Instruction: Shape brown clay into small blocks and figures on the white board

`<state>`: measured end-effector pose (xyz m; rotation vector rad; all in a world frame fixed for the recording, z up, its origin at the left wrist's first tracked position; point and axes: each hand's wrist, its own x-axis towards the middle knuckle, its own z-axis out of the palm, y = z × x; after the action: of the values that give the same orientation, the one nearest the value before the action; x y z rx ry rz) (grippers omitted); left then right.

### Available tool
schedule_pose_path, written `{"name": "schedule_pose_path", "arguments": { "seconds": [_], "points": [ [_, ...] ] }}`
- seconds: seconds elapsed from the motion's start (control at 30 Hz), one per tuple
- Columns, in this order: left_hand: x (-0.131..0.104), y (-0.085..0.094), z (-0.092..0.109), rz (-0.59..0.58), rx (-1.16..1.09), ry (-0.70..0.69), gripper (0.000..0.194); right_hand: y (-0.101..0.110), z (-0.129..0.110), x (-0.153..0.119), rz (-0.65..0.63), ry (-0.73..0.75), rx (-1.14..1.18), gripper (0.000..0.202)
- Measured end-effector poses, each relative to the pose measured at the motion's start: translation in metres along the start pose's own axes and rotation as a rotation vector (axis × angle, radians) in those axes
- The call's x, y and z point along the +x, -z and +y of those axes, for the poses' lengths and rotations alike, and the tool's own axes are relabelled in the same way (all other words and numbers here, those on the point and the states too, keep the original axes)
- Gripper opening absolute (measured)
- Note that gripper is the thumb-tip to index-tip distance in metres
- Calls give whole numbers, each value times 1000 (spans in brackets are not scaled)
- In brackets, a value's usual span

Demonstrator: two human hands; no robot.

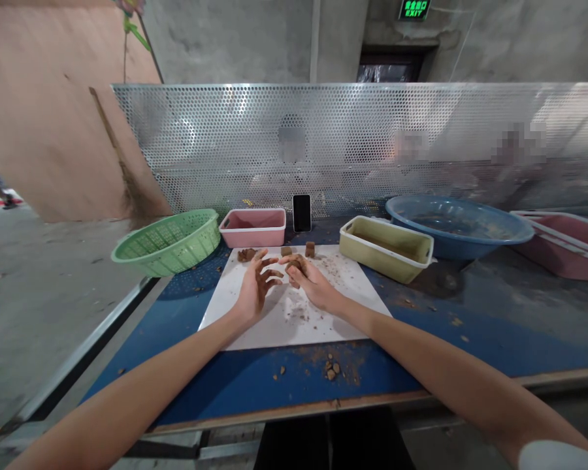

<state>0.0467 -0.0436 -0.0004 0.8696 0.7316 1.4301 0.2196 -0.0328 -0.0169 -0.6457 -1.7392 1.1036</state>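
Over a white board (255, 331) strewn with brown crumbs, my right hand (314, 286) is closed around a brown lump (294, 262) that looks like clay or soil. My left hand (257, 284) is just left of it, fingers apart and curved, smeared with brown, holding nothing. Behind the left hand, a flattened brown clump (246, 254) lies on the board's far edge. Two small brown blocks stand farther back: one block (286, 251) near the middle and another block (310, 249) to its right.
Beyond the board stand a green basket (169, 245), a pink bin (253, 236), an upright phone (302, 213), a yellow-green bin (387, 258) and a blue basin (458, 245). A perforated metal panel (215, 143) rises behind. Loose crumbs (331, 371) lie by the blue table's front edge.
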Motion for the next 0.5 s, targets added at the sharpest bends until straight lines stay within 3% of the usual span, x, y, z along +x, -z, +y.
{"name": "schedule_pose_path", "arguments": {
  "seconds": [0.3,0.5],
  "points": [
    [-1,0,0,-17,83,-16,45,5,-19,0,-64,101,-214,42],
    [1,2,-2,-26,83,-28,42,6,-21,-1,-29,47,-150,48]
  ]
}}
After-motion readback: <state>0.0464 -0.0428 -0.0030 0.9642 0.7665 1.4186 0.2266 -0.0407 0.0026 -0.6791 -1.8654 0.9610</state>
